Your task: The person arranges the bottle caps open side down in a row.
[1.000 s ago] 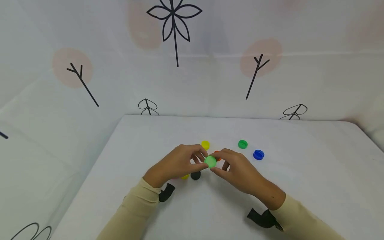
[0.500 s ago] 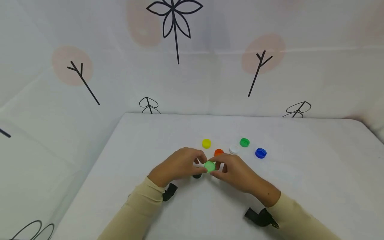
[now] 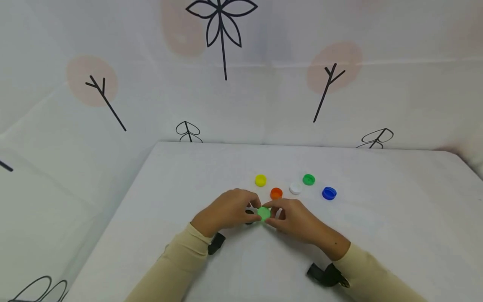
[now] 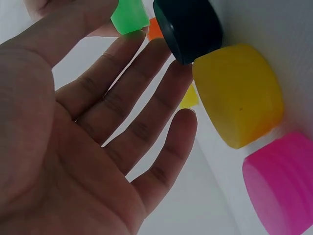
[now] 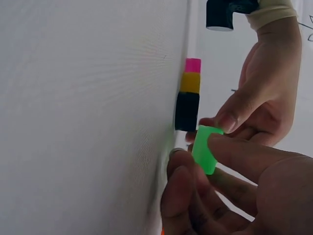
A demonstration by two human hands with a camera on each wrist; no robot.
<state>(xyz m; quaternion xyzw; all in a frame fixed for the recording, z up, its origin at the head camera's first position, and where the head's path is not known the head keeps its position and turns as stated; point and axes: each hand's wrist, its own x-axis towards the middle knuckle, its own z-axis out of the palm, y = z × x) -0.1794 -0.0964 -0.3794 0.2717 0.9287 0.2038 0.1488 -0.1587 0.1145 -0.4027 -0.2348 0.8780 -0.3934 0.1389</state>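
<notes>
A light green bottle cap is pinched from both sides, close over the table beside a black cap. My left hand holds its left edge between thumb and forefinger. From the right, the thumb and forefinger of my right hand grip the same cap. The left wrist view shows the black cap, a yellow cap and a pink cap standing in a line by my left fingers. In the head view my left hand hides most of that line.
Behind the hands lie an orange cap, a white cap, another yellow cap, a darker green cap and a blue cap. The white table ends at a cloth backdrop with drawn plants.
Both hands have lowered the light green cap towards the table and the near side. The orange and white caps, covered before by the right hand, now show behind it.
</notes>
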